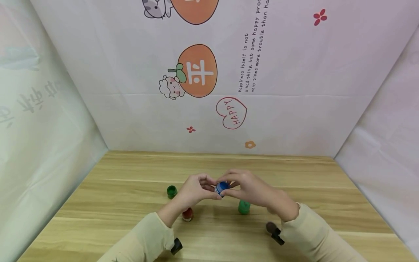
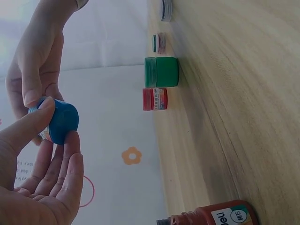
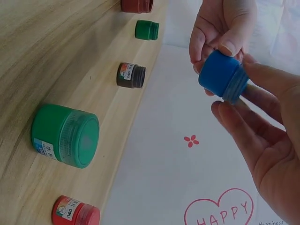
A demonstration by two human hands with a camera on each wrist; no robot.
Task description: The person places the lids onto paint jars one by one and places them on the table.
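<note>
One small, rounded blue plastic jar (image 3: 216,72) is off the wood-grained tabletop (image 1: 311,173), between the left fingers (image 3: 230,45) gripping its body and the right fingers (image 3: 230,119) pinching its clear ridged lid (image 3: 236,85), seemingly on, so the lid work looks unfinished.

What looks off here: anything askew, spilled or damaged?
Only the printed wall backdrop: in the head view its lettering runs sideways, up the wall, as if hung on its side. No spill shows on the wooden table, and the blue paint jar between left hand and right hand shows no damage.
</note>
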